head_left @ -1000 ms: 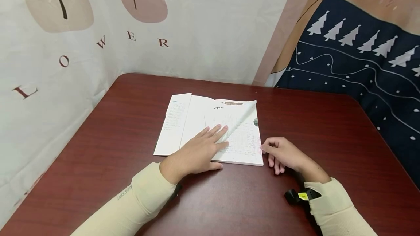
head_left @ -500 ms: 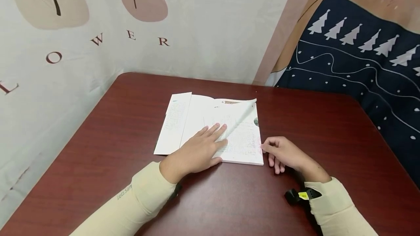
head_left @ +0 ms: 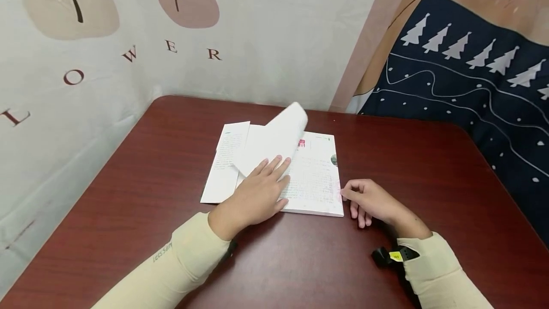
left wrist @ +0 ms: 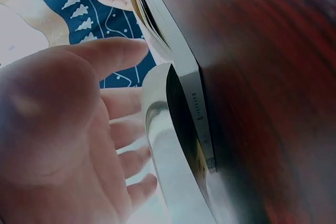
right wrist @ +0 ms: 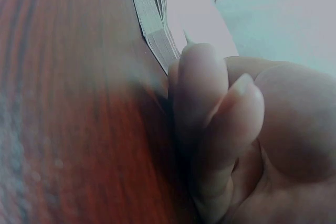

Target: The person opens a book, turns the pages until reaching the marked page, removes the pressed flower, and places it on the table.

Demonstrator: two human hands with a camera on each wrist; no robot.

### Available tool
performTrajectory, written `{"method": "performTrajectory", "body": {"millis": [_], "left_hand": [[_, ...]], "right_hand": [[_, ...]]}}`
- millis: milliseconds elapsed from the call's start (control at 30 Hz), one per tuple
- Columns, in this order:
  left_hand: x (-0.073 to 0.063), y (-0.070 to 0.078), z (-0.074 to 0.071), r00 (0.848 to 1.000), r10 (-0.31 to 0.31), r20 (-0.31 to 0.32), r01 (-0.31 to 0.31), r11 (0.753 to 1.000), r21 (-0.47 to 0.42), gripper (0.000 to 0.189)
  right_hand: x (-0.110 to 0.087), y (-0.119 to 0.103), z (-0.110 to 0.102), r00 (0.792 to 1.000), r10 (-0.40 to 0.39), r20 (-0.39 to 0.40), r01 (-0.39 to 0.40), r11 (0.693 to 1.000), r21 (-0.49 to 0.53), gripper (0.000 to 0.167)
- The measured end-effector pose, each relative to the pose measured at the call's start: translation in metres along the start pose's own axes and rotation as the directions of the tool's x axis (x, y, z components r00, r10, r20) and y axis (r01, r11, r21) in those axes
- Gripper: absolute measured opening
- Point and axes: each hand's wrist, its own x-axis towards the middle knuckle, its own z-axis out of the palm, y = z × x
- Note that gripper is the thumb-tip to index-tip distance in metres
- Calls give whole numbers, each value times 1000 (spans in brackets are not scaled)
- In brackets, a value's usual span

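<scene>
A paperback book [head_left: 315, 185] lies open on the table, its thick block of pages on the right and a folded-out flap [head_left: 225, 166] on the left. One loose white page [head_left: 274, 137] stands bent up and curls over toward the left. My left hand [head_left: 259, 194] rests on the book with fingers spread and fairly straight, at the base of that raised page. In the left wrist view, the palm [left wrist: 52, 145] faces the book's lower edge and spine. My right hand [head_left: 371, 201] has its thumb and forefinger pinching the book's right edge; the other fingers hang curled.
The dark red-brown table [head_left: 171, 128] runs back to a pale curtain [head_left: 274, 61] printed with letters. A navy cloth with white trees [head_left: 472, 80] hangs at the right. A black wrist strap with a camera [head_left: 381, 256] sits on the right wrist.
The page that lay with a folded corner across the right side has lifted and swung left, uncovering a page with a red mark. The left hand has shifted slightly left; the right hand stays put.
</scene>
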Motion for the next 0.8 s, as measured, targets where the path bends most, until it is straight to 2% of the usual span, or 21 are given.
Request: {"method": "performTrajectory", "body": {"millis": [233,500,633,800], "left_hand": [[0,0,-1,999,-31,45,31,1000,-1,55],[0,0,0,992,-64,108,70,996,-54,59],[0,0,-1,991,-64,115,72,995,-68,63],[0,-1,0,986,-52,157,73,989,-130,69]], "right_hand": [[0,-1,1,1000,-7,-1,7,1000,15,28],[0,1,1,1000,4,9,-4,1000,13,30],[1,-1,0,1000,-3,-1,3,1000,10,30],[1,-2,-1,1000,-2,2,2,1000,15,29]]}}
